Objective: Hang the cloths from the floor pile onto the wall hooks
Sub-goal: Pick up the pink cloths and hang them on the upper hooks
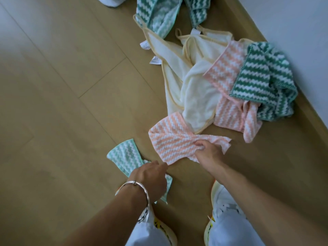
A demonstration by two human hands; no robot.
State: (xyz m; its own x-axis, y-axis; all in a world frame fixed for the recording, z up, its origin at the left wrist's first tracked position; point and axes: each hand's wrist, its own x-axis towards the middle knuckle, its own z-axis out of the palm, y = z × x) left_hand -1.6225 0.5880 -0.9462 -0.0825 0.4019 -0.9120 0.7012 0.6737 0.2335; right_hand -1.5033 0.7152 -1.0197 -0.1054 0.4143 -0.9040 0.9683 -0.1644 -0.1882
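Right hand (208,151), seen from the head camera, is closed round a bunched fold of the pink zigzag cloth (175,141), which lies spread on the wooden floor (62,103) just below the cream cloth (191,82), with one corner tucked under the cream cloth's lower edge. Left hand (150,178), wearing a silver bracelet (142,189), has curled fingers whose tips meet that pink cloth's lower corner; whether they pinch it I cannot tell. Under this hand, lower left of the cream cloth, lies a mint zigzag cloth (124,153). Right of the cream cloth, a second pink cloth (229,114) and a dark green cloth (257,75) overlap it, near the white wall (292,23). Above the cream cloth lies another green cloth (156,13).
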